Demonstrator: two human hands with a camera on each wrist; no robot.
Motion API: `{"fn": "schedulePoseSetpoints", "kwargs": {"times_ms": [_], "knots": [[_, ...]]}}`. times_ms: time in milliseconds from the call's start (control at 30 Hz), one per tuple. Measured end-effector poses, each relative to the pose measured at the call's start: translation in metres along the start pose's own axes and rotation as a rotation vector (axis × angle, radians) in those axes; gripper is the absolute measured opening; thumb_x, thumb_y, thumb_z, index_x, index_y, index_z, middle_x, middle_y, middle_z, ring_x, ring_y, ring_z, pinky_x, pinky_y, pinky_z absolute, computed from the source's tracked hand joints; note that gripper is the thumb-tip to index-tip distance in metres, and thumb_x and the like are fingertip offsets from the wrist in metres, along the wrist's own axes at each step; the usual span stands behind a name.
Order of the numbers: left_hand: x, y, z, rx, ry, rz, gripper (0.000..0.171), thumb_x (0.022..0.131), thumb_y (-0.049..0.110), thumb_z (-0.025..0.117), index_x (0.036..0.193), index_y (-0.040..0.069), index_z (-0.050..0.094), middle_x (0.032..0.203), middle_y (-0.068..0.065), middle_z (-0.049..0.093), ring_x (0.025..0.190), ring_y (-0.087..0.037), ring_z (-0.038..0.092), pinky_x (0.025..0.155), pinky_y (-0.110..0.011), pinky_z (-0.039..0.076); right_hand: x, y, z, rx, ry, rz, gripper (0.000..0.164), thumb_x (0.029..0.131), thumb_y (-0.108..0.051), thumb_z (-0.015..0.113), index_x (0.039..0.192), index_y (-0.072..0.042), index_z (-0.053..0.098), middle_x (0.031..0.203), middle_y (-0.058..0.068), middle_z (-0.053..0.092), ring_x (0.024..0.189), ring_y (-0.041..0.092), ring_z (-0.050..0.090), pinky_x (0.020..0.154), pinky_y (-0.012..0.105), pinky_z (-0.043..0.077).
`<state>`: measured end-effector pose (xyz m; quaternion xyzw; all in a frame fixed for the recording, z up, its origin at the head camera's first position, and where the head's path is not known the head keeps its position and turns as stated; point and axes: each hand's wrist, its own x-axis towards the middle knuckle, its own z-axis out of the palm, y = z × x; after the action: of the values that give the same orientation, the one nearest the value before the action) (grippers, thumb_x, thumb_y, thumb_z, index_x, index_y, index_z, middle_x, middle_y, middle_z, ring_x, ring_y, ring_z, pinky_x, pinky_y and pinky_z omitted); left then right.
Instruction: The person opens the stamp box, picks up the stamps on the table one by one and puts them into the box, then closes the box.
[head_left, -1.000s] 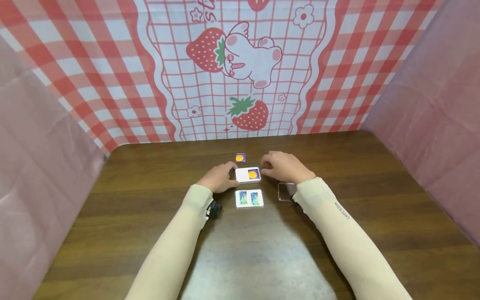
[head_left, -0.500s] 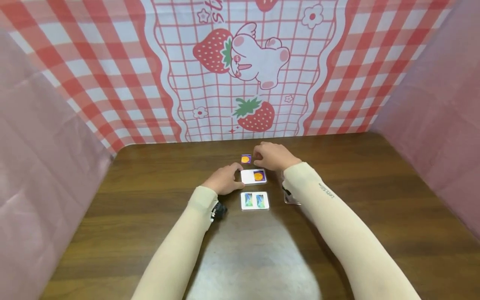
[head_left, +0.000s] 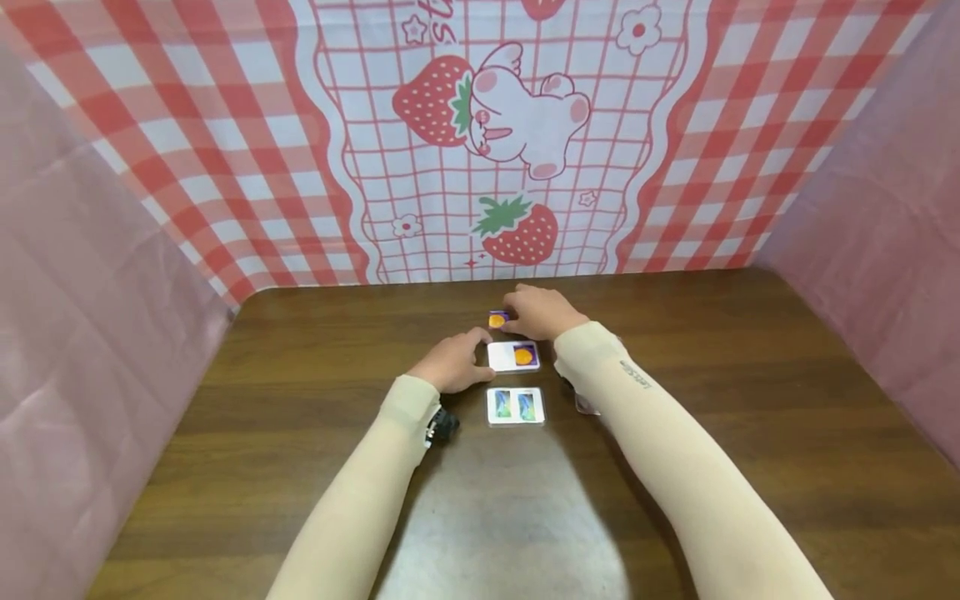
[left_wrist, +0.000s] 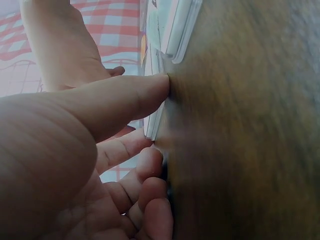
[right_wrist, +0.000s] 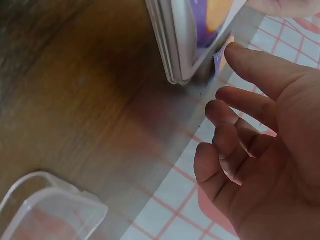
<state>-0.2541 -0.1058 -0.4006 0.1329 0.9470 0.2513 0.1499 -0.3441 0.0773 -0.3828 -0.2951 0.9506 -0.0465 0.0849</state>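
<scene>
My left hand [head_left: 452, 363] holds the left end of a flat white plastic case [head_left: 501, 357] between thumb and index finger. The right half of that case carries an orange-and-purple picture; its left half is plain white. Just behind it lies a small orange-and-purple piece [head_left: 496, 320], its serrated edge seen in the right wrist view. Thumb and fingers of my right hand [head_left: 545, 312] are at the right side of this piece, loosely bent and spread; contact is unclear. Nearer the front lies a second flat case [head_left: 515, 406] with two blue-green pictures.
A clear plastic lid [right_wrist: 60, 210] lies on the wooden table [head_left: 300, 417], mostly under my right forearm in the head view. Red-and-white checked cloth [head_left: 225, 150] hangs behind the table, and pink cloth [head_left: 862, 208] hangs at both sides.
My right hand has moved left and back, from beside the white case to the small orange-and-purple piece. My left hand has stayed at the case. The head view has shifted slightly.
</scene>
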Motion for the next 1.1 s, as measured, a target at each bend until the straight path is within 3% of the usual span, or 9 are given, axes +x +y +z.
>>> {"fn": "schedulePoseSetpoints", "kwargs": {"times_ms": [300,567,867,1100], "knots": [[-0.001,0.000,-0.003,-0.006,0.010,0.005,0.059,0.098,0.034,0.072,0.148,0.013,0.049,0.117,-0.011,0.067,0.107,-0.025,0.063,0.098,-0.045,0.050,0.003,-0.009,0.001,-0.035,0.005,0.019,0.038,0.103,-0.031,0.066,0.131,-0.006,0.068,0.122,0.013,0.065,0.112,0.029,0.064,0.093,0.048,0.054],[-0.001,0.002,-0.002,-0.019,0.013,0.017,0.059,0.098,0.033,0.073,0.147,0.012,0.049,0.120,-0.013,0.068,0.107,-0.026,0.064,0.097,-0.045,0.050,0.000,-0.010,-0.001,-0.032,0.042,0.043,0.033,0.097,-0.030,0.075,0.121,-0.007,0.075,0.116,0.010,0.068,0.108,0.027,0.064,0.091,0.047,0.055],[0.000,0.003,-0.001,-0.018,0.009,0.021,0.057,0.098,0.033,0.073,0.146,0.011,0.050,0.118,-0.012,0.068,0.105,-0.024,0.064,0.096,-0.044,0.050,-0.002,-0.010,0.000,-0.060,0.029,0.056,0.024,0.099,-0.030,0.072,0.109,-0.009,0.077,0.107,0.007,0.070,0.097,0.024,0.065,0.084,0.044,0.055],[0.002,0.001,0.002,-0.019,0.006,0.008,0.057,0.098,0.034,0.073,0.145,0.012,0.051,0.117,-0.011,0.067,0.105,-0.024,0.063,0.096,-0.044,0.050,-0.010,-0.004,-0.001,-0.075,0.082,0.047,0.020,0.097,-0.028,0.073,0.104,-0.009,0.077,0.103,0.006,0.069,0.092,0.024,0.065,0.081,0.045,0.055]]}}
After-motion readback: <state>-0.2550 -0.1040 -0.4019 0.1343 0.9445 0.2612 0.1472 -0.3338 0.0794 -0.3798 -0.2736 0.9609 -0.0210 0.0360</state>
